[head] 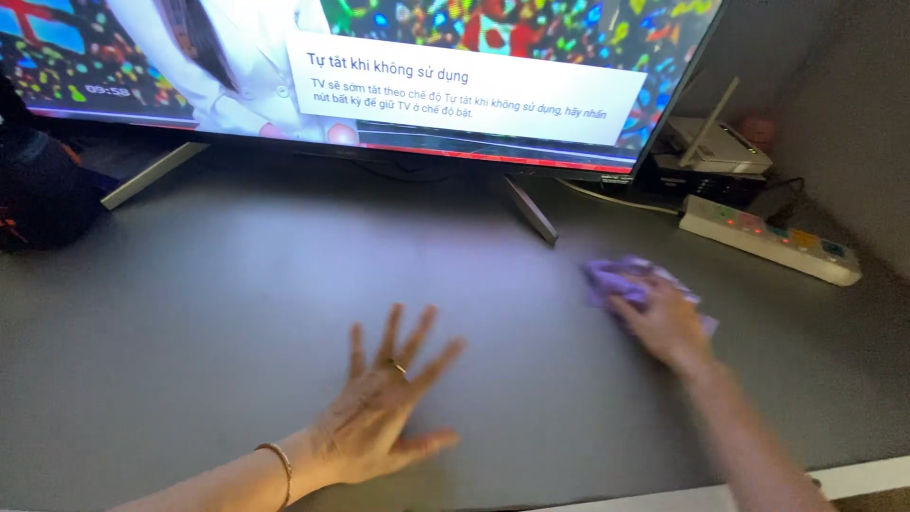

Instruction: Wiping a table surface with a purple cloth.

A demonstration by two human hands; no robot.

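Note:
My left hand (384, 403) lies flat on the grey tabletop (209, 303), palm down, fingers spread, holding nothing. It wears a ring and a thin bracelet at the wrist. To its right, my right hand (664, 327) presses down on a crumpled purple cloth (616, 280) against the tabletop, just in front of the television's right leg (531, 210). The cloth shows past the fingers on the far side and at the right.
A large lit television (379, 76) on two slanted metal legs spans the back of the table. A white power strip (768, 239) and a white router (716, 147) sit at the back right. A dark object (38, 190) rests at the far left.

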